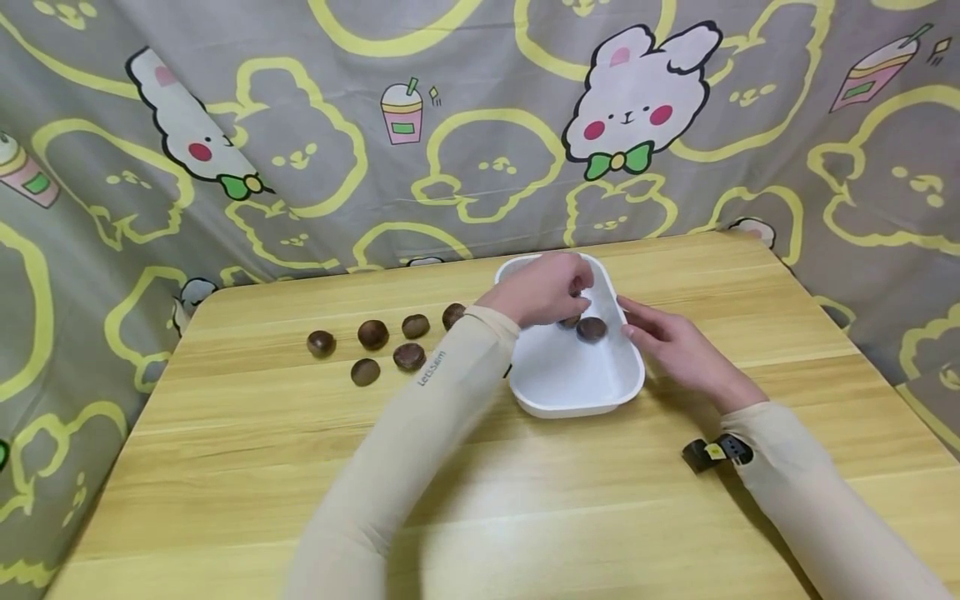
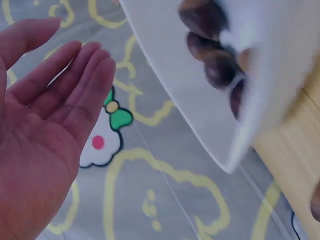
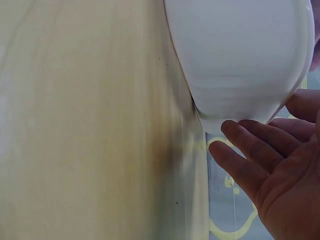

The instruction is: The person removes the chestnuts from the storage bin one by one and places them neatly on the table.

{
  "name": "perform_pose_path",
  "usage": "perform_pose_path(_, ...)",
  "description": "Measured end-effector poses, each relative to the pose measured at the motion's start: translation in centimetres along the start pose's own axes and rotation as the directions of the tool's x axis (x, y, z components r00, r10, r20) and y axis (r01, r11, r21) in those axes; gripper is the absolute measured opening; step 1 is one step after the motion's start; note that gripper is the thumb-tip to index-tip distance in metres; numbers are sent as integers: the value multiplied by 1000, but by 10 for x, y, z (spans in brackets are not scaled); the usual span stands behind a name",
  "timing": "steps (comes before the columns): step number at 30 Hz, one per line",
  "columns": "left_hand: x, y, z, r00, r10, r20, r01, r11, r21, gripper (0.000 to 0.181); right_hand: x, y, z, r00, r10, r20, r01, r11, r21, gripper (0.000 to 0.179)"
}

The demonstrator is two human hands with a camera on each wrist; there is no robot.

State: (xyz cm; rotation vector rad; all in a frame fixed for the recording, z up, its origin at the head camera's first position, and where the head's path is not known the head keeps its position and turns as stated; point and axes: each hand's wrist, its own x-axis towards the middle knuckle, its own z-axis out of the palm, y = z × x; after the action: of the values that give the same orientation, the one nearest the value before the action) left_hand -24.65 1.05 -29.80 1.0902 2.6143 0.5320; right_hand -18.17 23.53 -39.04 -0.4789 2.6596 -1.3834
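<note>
Several chestnuts seen in white tray, six more on table to left. Left hand held over tray, fingers loosely bent, thumb apart, palm bare. Tray's right side touched by right hand, fingers relaxed, spread.

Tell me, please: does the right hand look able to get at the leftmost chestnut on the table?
Probably not directly: the right hand is at the right side of the white tray, and the tray and left sleeve lie between it and the leftmost chestnut.
</note>
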Motion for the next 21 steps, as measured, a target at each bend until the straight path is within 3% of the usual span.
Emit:
perform_pose_path(4, 11, 11, 2, 998, 11, 61, -14, 998, 59, 28, 0, -1, -1, 1000, 3, 3, -3, 1000, -10, 52)
perform_pose_path(10, 24, 21, 14, 984, -98, 149, 89, 994, 68, 27, -1, -1, -3, 1000, 23, 13, -23, 1000, -2, 52)
perform_pose_path(15, 32, 25, 24, 971, -184, 154, 165, 978, 132, 24, -2, -1, -2, 1000, 21, 22, -21, 1000, 15, 52)
perform_pose_path(21, 40, 27, 33, 969, -198, 149, 153, 951, 268, 21, -2, -2, -3, 1000, 20, 14, -20, 1000, 12, 53)
